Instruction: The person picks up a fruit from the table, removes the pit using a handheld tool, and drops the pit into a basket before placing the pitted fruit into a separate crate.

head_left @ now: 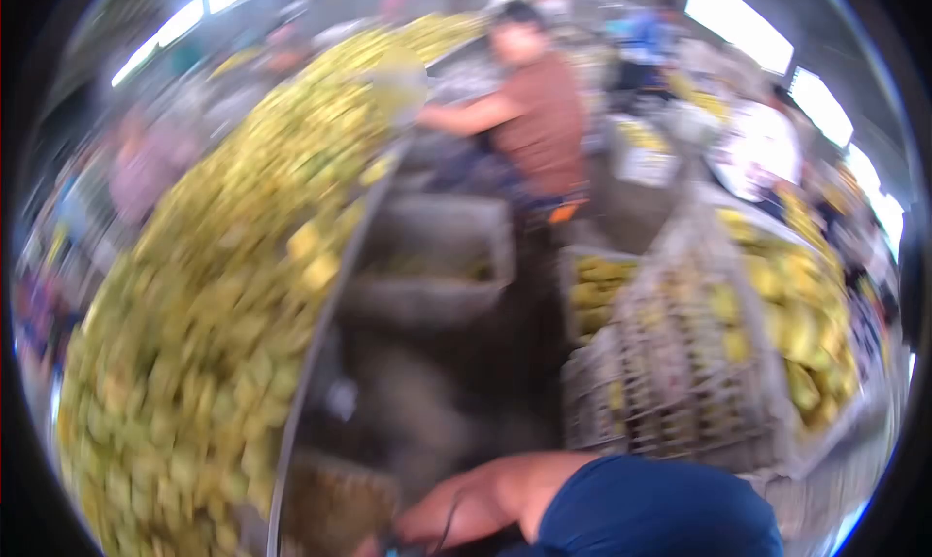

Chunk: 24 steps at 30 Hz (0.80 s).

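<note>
From the lower right, my right arm in a dark blue sleeve (660,508) stretches left across the bottom of the view. A dark band is at its wrist. My right hand (367,547) is cut off by the lower edge and smeared, so its fingers cannot be made out. It is nearest to a brownish crate or box (340,504) beside the long table's edge (306,382). A deep heap of yellow-green produce (194,363), its kind too blurred to name, covers the table on the left. My left hand is out of view.
A person in a brown shirt (549,120) sits ahead by the heap, near a pale bin (427,295). On the right stand a white slatted crate (680,392) and a container of larger yellow produce (801,334). More people work behind.
</note>
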### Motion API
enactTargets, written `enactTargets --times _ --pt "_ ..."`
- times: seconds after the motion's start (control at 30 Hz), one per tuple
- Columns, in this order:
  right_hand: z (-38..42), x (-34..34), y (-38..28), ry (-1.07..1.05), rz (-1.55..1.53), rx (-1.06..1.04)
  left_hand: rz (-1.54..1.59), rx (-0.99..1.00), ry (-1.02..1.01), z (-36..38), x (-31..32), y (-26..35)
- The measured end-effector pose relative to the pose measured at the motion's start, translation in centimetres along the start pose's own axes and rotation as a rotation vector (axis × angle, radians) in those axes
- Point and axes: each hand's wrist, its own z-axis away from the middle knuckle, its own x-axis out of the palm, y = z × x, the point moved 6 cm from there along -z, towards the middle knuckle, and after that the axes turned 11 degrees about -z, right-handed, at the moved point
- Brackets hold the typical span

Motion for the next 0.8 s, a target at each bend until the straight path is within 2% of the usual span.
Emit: enactTargets --times 0.03,0.07,0.1,0.13,0.17,0.23,0.27,0.3,0.37,0.4,0.47,0.5,0.53,0.63,0.7,0.73,0.8 --pt "0.9 1.8 -0.3 -0.119 -0.194 0.031 0.090 -0.062 -0.042 0.3 -1.5 -2.7" --pt "1.6 3.2 -0.5 -0.239 -0.422 0.080 0.068 -0.068 -0.013 1.2 -4.6 -2.5" --pt "2.3 4.1 -0.7 -0.385 -0.630 0.167 -0.238 0.150 0.090 1.6 -6.7 -0.9" --pt "3.2 3.1 -2.3 -0.195 -0.327 0.211 -0.657 0.331 0.291 2.2 -8.1 3.0" --pt "3.7 2.9 -4.4 -0.093 -0.047 0.312 -0.993 0.441 0.550 3.1 -9.3 6.7" --pt "3.5 3.4 -4.9 -0.017 0.197 0.511 0.273 -0.168 0.527 3.5 -14.0 1.1" --pt "3.9 2.8 -1.1 0.113 0.130 0.643 -0.088 -0.098 0.501 4.7 -16.0 1.8" --pt "4.6 1.8 2.0 0.258 0.074 0.775 -0.055 -0.144 0.525 5.7 -17.4 0.6" --pt "3.7 2.8 0.5 0.242 0.188 0.580 0.014 -0.234 0.577 8.0 -20.0 -2.0" --pt "3.5 3.3 -0.4 0.238 0.237 0.486 -0.101 -0.187 0.576 9.5 -21.4 -3.9" --pt "3.5 3.1 -0.2 0.299 0.112 0.531 0.283 -0.364 0.634 11.8 -22.5 -5.3" --pt "3.2 2.9 -0.2 0.333 0.053 0.548 0.139 -0.357 0.638 12.5 -23.6 -6.0" --pt "3.0 2.8 -0.6 0.355 0.122 0.532 -0.003 -0.351 0.638 13.7 -24.8 -7.7" --pt "3.0 2.3 0.1 0.299 0.181 0.560 -0.367 -0.588 0.640 15.9 -27.4 -10.3" --pt "2.9 2.5 -0.7 0.303 0.265 0.484 -0.669 -0.888 0.599 15.9 -28.3 -8.1" --pt "2.9 2.6 -1.1 0.305 0.309 0.446 -0.962 -0.788 0.582 14.6 -28.5 -5.6" --pt "2.6 2.7 -1.3 0.283 0.369 0.440 -0.952 -0.536 0.649 11.8 -30.4 -5.6"
